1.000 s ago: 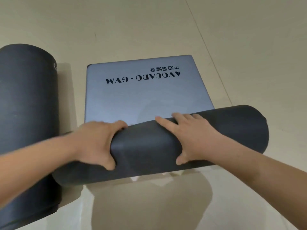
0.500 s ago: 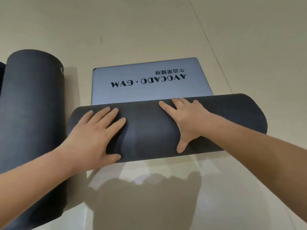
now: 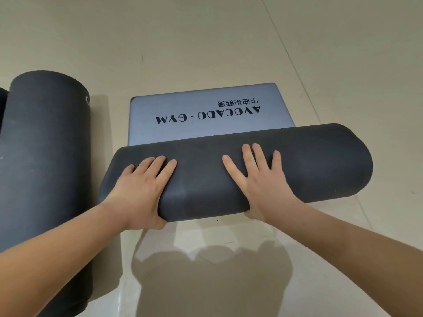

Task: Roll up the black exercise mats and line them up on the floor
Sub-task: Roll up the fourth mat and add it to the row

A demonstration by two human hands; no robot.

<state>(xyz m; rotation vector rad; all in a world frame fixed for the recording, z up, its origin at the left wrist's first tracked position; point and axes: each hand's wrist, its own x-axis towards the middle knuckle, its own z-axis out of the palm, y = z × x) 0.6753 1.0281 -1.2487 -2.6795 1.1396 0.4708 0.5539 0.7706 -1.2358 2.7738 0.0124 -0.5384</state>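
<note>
I have the roll (image 3: 320, 163) lying crosswise right in front of me on the floor (image 3: 206, 42). Its long axis runs left to right, and the right end sits a touch farther from me than the left. Both hands rest on top of it. The left hand (image 3: 139, 188) is near the left end and the right hand (image 3: 258, 181) is about mid-length, which leaves the right third of the roll uncovered. The fingers of both are straight and spread flat on the black surface. The left thumb hooks round the near lower edge, and the right thumb is mostly hidden there.

The flat tail (image 3: 183, 106) starts straight beyond my fingertips, grey-blue face up and printed AVOCADO · GYM, and stretches directly away from me. I judge the next push has to go forward, square to the roll's axis and over that tail. Only a short stretch is left to take up. With no hand on the right end, I expect it could lag or cone unless I shift the right hand outward.

The finished roll (image 3: 45, 168) lies to my left with its axis pointing away from me, at right angles to this one. It is near the left hand but apart from the roll.
</note>
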